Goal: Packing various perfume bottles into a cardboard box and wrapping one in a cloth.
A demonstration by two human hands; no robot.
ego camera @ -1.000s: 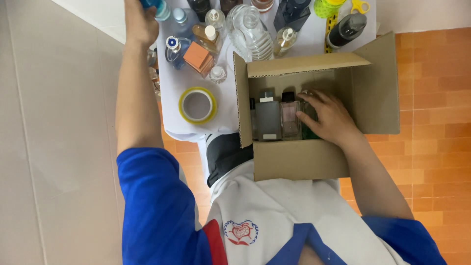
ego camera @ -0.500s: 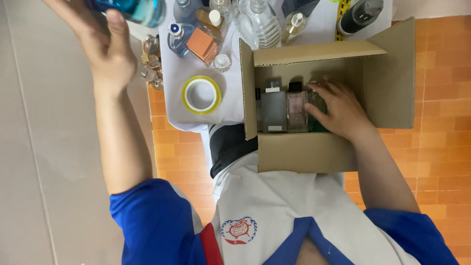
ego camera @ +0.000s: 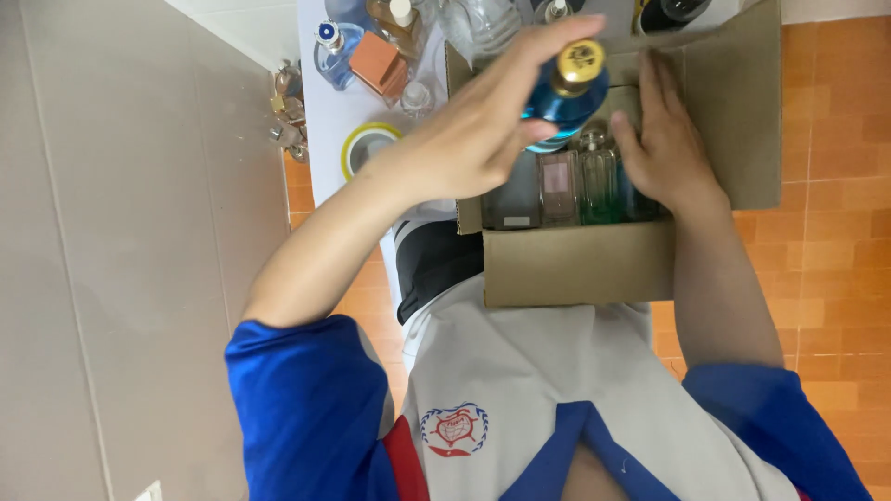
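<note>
Several bottles [ego camera: 390,37] and a tape roll [ego camera: 367,147] remain on the white counter [ego camera: 325,121]; the left hand [ego camera: 473,130] grips a blue bottle [ego camera: 566,93] above the cardboard box [ego camera: 575,264], where three bottles [ego camera: 557,186] stand and the open right hand [ego camera: 664,139] rests.

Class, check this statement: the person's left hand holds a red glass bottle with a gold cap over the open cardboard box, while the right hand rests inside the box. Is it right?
Not quite. In the head view, the glass bottle with a gold cap in the left hand is blue, not red. It is held over the open cardboard box, and the right hand rests inside.
</note>
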